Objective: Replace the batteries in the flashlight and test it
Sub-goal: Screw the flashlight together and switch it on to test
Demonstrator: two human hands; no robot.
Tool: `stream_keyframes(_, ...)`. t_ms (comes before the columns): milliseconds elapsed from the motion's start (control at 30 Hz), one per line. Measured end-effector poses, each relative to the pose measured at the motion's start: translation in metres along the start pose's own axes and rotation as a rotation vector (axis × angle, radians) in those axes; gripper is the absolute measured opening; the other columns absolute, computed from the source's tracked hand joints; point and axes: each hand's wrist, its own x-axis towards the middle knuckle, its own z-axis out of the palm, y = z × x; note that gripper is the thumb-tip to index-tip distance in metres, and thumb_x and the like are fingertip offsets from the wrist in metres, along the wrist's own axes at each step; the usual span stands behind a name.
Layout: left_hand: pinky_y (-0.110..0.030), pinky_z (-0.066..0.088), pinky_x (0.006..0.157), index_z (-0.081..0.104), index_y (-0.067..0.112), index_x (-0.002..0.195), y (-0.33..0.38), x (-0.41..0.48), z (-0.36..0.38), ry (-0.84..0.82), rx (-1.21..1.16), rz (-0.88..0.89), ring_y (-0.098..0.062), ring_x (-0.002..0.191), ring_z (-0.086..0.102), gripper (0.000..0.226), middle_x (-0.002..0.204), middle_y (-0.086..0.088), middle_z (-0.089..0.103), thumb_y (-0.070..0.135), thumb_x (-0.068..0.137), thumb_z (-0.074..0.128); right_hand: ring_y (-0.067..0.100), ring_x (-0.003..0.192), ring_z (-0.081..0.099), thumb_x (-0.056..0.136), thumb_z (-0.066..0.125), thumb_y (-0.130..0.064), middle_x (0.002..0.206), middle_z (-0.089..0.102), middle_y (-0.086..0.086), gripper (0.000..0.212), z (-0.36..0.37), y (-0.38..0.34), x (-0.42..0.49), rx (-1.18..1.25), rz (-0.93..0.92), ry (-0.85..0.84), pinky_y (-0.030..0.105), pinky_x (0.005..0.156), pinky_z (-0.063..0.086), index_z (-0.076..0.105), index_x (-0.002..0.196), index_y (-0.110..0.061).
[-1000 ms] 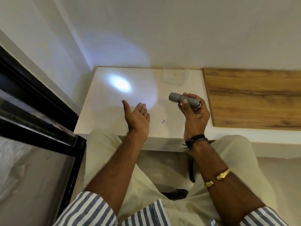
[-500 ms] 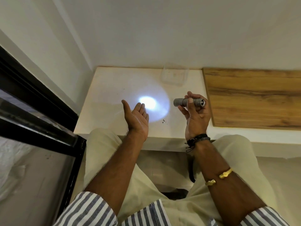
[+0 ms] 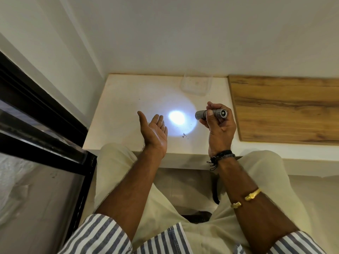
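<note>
A small grey flashlight (image 3: 211, 114) lies level in my right hand (image 3: 219, 128), whose fingers and thumb curl round its barrel, above the white table (image 3: 117, 107). Its head points left and it is lit. A bright spot of light (image 3: 177, 117) falls on the tabletop just left of the flashlight. My left hand (image 3: 155, 132) is raised over the table's front, palm up and turned toward the beam, fingers straight, holding nothing. No batteries are in sight.
A clear plastic box (image 3: 196, 85) stands at the back of the table by the wall. A wooden board (image 3: 284, 109) covers the surface to the right. A black-framed glass panel (image 3: 40, 125) runs along the left. Small dark specks (image 3: 184, 135) lie near the front edge.
The flashlight has swung from pointing far left to level, and the light spot has travelled from the table's back left to just right of my left hand.
</note>
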Motion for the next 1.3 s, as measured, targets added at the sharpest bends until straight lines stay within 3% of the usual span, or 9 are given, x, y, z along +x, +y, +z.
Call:
stream_keyframes(133, -0.042, 0.012, 0.124, 0.025, 0.009, 0.154, -0.001, 0.0, 0.0, -0.007, 0.009, -0.01, -0.026, 0.152, 0.016, 0.094, 0.163, -0.011, 0.023, 0.078, 0.09, 0.024, 0.01, 0.095, 0.072, 0.099, 0.062, -0.006, 0.11, 0.073, -0.005, 0.015, 0.001, -0.003, 0.0, 0.06, 0.056, -0.002, 0.047, 0.083, 0.061, 0.061, 0.109, -0.017)
stream_keyframes(300, -0.04, 0.009, 0.124, 0.022, 0.008, 0.155, 0.0, 0.001, 0.002, -0.048, 0.017, -0.07, -0.023, 0.153, 0.014, 0.098, 0.163, -0.011, 0.022, 0.081, 0.088, 0.022, 0.031, 0.109, 0.066, 0.1, 0.056, -0.018, 0.108, 0.067, 0.011, 0.005, -0.008, -0.004, 0.004, 0.525, 0.558, 0.062, 0.05, 0.08, 0.06, 0.058, 0.096, -0.019)
stream_keyframes(467, -0.042, 0.006, 0.125, 0.019, 0.011, 0.156, -0.004, -0.003, 0.007, -0.12, 0.021, -0.141, -0.026, 0.153, 0.01, 0.099, 0.165, -0.01, 0.018, 0.082, 0.087, 0.022, 0.035, 0.113, 0.06, 0.095, 0.044, -0.038, 0.099, 0.064, 0.009, 0.028, -0.014, -0.003, -0.002, 0.774, 0.739, -0.034, 0.043, 0.083, 0.055, 0.06, 0.09, -0.016)
stream_keyframes(567, -0.042, 0.006, 0.125, 0.022, 0.012, 0.155, -0.007, -0.003, 0.007, -0.157, 0.024, -0.165, -0.025, 0.153, 0.011, 0.098, 0.164, -0.008, 0.02, 0.082, 0.086, 0.023, 0.033, 0.111, 0.06, 0.094, 0.037, -0.037, 0.098, 0.062, 0.008, 0.03, -0.012, 0.0, -0.002, 0.771, 0.745, -0.111, 0.039, 0.078, 0.054, 0.06, 0.092, -0.017)
stream_keyframes(767, -0.042, 0.007, 0.124, 0.022, 0.013, 0.155, -0.01, -0.002, 0.008, -0.193, 0.045, -0.177, -0.025, 0.153, 0.012, 0.097, 0.164, -0.008, 0.021, 0.081, 0.087, 0.02, 0.028, 0.099, 0.059, 0.078, 0.044, -0.034, 0.092, 0.057, 0.004, 0.024, -0.01, -0.001, -0.004, 0.757, 0.728, -0.23, 0.033, 0.067, 0.048, 0.057, 0.087, -0.017)
stream_keyframes(933, -0.044, 0.013, 0.124, 0.024, 0.011, 0.155, -0.014, -0.004, 0.008, -0.178, 0.12, -0.12, -0.028, 0.151, 0.019, 0.097, 0.163, -0.01, 0.024, 0.081, 0.088, 0.014, 0.029, 0.092, 0.058, 0.075, 0.042, -0.033, 0.085, 0.055, 0.005, 0.022, -0.005, -0.006, -0.004, 0.71, 0.721, -0.186, 0.031, 0.062, 0.046, 0.054, 0.082, -0.015)
stream_keyframes(1100, -0.044, 0.015, 0.124, 0.027, 0.009, 0.154, -0.012, -0.003, 0.006, -0.164, 0.12, -0.109, -0.027, 0.15, 0.024, 0.096, 0.161, -0.012, 0.029, 0.079, 0.089, 0.017, 0.032, 0.1, 0.061, 0.091, 0.041, -0.037, 0.093, 0.061, 0.009, 0.028, -0.001, -0.007, -0.005, 0.687, 0.748, -0.14, 0.036, 0.069, 0.054, 0.059, 0.089, -0.015)
stream_keyframes(1200, -0.043, 0.03, 0.119, 0.041, 0.009, 0.148, -0.014, -0.001, 0.008, -0.035, 0.387, -0.028, -0.027, 0.142, 0.04, 0.069, 0.153, -0.011, 0.045, 0.059, 0.099, 0.038, 0.035, 0.109, 0.061, 0.089, 0.055, -0.02, 0.104, 0.064, 0.016, 0.014, 0.002, -0.003, -0.005, 0.566, 0.74, -0.147, 0.048, 0.082, 0.057, 0.059, 0.098, -0.011)
stream_keyframes(1300, -0.041, 0.05, 0.105, 0.061, 0.011, 0.132, -0.017, -0.002, 0.006, 0.039, 0.864, 0.271, -0.021, 0.121, 0.061, 0.037, 0.133, -0.006, 0.064, 0.029, 0.099, 0.058, 0.034, 0.113, 0.064, 0.093, 0.052, 0.011, 0.119, 0.063, 0.02, 0.028, 0.006, 0.011, -0.005, 0.187, 0.633, -0.152, 0.051, 0.087, 0.061, 0.054, 0.113, -0.007)
